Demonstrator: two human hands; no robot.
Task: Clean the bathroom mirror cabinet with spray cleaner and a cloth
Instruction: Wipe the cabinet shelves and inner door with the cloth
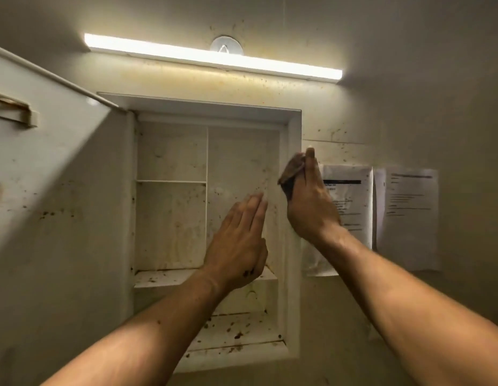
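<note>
Two hands work at frame centre. The right hand grips a brown cloth against the cabinet frame's right edge. The left hand is flat, fingers straight, inside the cabinet.

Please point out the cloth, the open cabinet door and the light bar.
cloth [291, 174], head view, its brown fold
cabinet door [61, 190], head view, its stained inner face
light bar [172, 51], head view, its lit middle

You wear only one camera, on your head. It faces the wall and looks right into the open cabinet from close up (your left hand and right hand reach in from the bottom). The light bar sits near the top edge.
</note>
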